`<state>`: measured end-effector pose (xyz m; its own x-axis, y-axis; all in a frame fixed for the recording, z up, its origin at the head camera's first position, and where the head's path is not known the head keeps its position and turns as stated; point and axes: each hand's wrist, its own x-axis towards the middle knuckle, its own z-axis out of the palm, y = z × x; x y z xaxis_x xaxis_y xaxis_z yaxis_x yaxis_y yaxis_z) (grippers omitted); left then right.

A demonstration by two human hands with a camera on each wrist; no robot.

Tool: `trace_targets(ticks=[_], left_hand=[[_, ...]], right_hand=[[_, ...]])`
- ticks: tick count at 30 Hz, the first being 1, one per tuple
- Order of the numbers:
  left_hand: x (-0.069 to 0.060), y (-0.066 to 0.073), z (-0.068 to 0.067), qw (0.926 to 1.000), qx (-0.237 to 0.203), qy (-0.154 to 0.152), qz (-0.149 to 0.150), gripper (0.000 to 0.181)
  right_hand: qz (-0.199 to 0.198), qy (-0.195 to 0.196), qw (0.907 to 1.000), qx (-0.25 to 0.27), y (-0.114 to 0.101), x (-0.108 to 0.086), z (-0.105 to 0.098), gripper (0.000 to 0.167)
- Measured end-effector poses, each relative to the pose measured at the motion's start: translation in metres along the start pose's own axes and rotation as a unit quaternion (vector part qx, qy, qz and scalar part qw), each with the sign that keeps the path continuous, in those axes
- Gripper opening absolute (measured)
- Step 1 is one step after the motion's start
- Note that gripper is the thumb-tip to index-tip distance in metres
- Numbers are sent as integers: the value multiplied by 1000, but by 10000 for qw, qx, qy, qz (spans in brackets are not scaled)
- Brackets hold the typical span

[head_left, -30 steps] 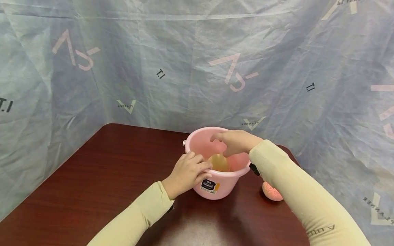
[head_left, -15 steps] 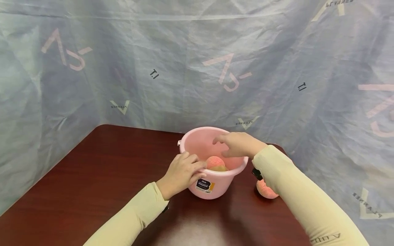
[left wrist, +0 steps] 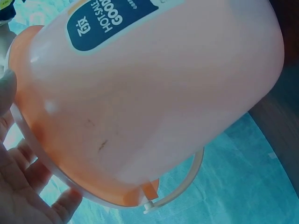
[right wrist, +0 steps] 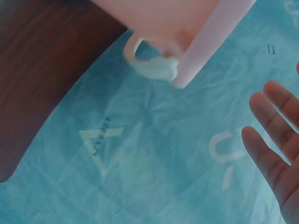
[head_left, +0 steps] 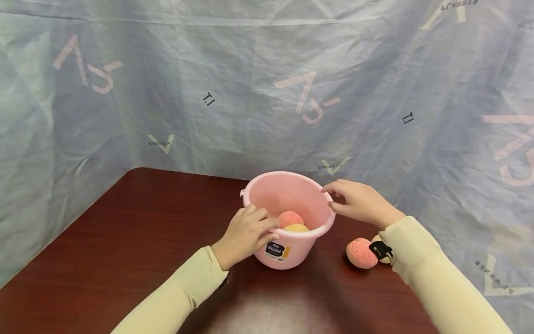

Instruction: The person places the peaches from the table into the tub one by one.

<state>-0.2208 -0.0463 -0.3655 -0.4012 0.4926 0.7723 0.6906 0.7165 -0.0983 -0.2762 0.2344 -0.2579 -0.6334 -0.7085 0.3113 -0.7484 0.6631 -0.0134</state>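
A pink bucket (head_left: 288,250) stands on the table, its label facing me. My left hand (head_left: 246,236) grips its near-left rim, with the thumb on the outside, as the left wrist view also shows at the bucket wall (left wrist: 140,107). Inside lie a pink speckled peach-like fruit (head_left: 289,218) and a yellow round one (head_left: 296,228), partly hidden by the rim. My right hand (head_left: 359,202) hovers at the right rim, fingers loosely spread and holding nothing; in the right wrist view its fingers (right wrist: 271,116) are relaxed in the air.
Right of the bucket, another pink speckled peach-like fruit (head_left: 361,253) lies on the dark red table (head_left: 167,232). A pale yellowish one (head_left: 381,248) sits beside it, partly behind my right wrist. A grey-blue printed sheet (head_left: 250,93) hangs behind the table.
A pink fruit has come into view inside the bucket beside the yellow one. My right hand has moved right, out of the bucket to its rim. My left hand keeps its grip.
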Motion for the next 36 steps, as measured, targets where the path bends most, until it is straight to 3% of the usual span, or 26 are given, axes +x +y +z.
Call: trace_targets(ticks=[10, 18, 23, 29, 36], left_hand=[[2, 1, 0, 9999, 79, 12, 107, 22], [2, 0, 0, 9998, 119, 15, 131, 21], [1, 0, -1, 9998, 151, 49, 91, 22], [1, 0, -1, 9999, 104, -72, 34, 21], [1, 1, -1, 9999, 112, -92, -26, 20]], right_hand=[[466, -23, 9980, 420, 17, -17, -2, 29], [1063, -18, 9930, 522, 35, -31, 3, 42], [1541, 30, 9841, 878, 59, -45, 21, 50], [1421, -368, 9819, 1198, 86, -60, 57, 42], [1412, -935, 9781, 1210, 85, -65, 76, 41]])
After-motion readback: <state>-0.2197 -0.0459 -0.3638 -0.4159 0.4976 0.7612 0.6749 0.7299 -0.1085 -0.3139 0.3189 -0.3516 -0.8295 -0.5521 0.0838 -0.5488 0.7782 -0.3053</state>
